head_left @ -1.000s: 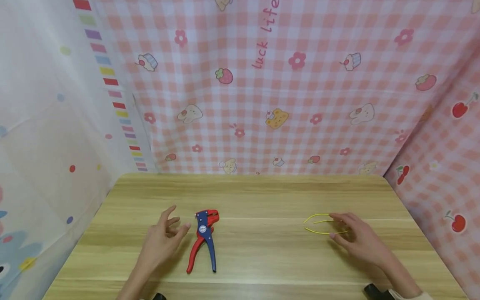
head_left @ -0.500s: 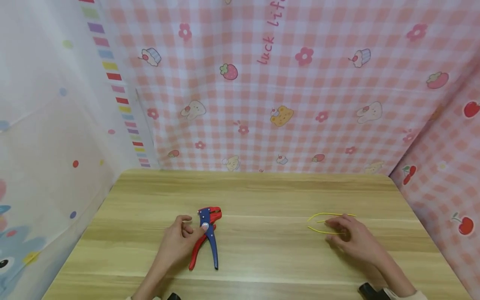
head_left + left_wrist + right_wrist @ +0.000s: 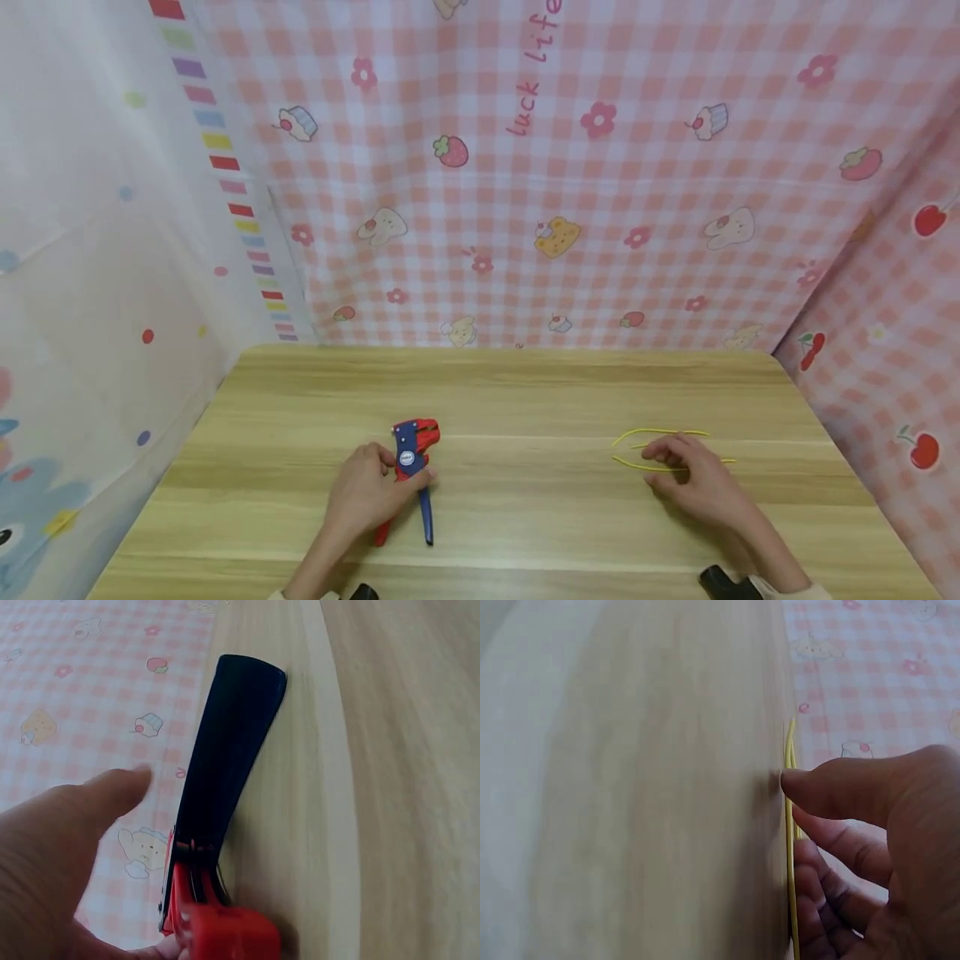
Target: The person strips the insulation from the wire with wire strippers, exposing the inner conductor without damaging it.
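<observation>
A red and blue wire stripper (image 3: 412,433) lies on the table left of centre, its head toward the back. My left hand (image 3: 365,492) is right at it, fingers along its left side and thumb reaching across the handles. The left wrist view has the dark blue handle (image 3: 234,742) standing apart from the thumb (image 3: 112,796). Over on the right, my right hand (image 3: 697,479) hovers low above thin yellow wires (image 3: 637,464), thumb and fingers parted. In the right wrist view a yellow wire (image 3: 791,877) runs past the thumb tip, with the fingers loosely bent behind it.
The wood-grain table (image 3: 525,517) carries both hands' work, its back edge against a pink checked cloth (image 3: 495,183). Pale dotted cloth (image 3: 97,275) hangs at the left, and cherry-patterned cloth (image 3: 892,367) closes the right side.
My left hand has moved right, from beside the wire stripper to over its handles. My right hand has shifted slightly left across the wires, uncovering their right ends.
</observation>
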The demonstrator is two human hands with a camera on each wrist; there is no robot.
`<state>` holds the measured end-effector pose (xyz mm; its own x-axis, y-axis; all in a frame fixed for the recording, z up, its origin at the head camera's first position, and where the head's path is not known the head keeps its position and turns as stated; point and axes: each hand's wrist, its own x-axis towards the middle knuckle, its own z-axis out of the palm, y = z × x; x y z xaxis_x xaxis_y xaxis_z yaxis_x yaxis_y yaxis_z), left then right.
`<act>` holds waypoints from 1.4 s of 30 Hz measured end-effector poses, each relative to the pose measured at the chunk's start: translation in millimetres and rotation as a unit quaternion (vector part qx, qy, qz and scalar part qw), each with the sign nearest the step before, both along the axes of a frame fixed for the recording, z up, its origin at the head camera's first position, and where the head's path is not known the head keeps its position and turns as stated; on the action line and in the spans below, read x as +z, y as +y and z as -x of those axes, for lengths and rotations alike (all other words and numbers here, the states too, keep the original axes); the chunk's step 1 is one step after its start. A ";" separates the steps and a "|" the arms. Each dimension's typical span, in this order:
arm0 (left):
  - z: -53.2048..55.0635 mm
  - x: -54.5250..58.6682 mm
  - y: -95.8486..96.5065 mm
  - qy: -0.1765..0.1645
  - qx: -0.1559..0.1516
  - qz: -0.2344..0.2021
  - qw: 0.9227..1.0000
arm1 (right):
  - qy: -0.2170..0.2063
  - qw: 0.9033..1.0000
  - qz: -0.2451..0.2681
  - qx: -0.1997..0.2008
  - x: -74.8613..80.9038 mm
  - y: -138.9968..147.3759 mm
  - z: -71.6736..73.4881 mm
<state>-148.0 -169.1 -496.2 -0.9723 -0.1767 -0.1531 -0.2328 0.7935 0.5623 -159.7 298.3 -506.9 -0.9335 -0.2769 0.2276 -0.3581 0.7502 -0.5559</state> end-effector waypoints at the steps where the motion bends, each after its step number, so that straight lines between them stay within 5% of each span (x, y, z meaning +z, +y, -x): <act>1: -0.2 0.0 0.8 -0.003 -0.007 0.013 1.000 | -0.004 1.000 0.002 0.002 0.1 0.9 0.0; 5: -0.8 -0.7 3.5 -0.013 -0.018 0.045 0.999 | -0.024 0.999 0.014 0.018 1.5 7.1 -0.6; 18: -1.2 -0.2 -0.9 -0.064 0.026 0.004 0.998 | -0.043 0.997 0.053 0.036 -3.5 8.6 3.8; 30: 2.0 5.2 2.3 -0.065 -0.014 -0.011 0.998 | -0.024 0.999 0.033 0.034 -2.0 10.3 2.3; 36: -5.3 2.8 4.3 -0.048 -0.013 -0.001 0.999 | -0.071 0.996 0.045 0.036 1.5 9.7 1.9; 42: -1.6 -0.8 5.4 -0.031 -0.005 -0.025 0.999 | -0.091 0.995 0.037 0.007 4.5 7.9 2.5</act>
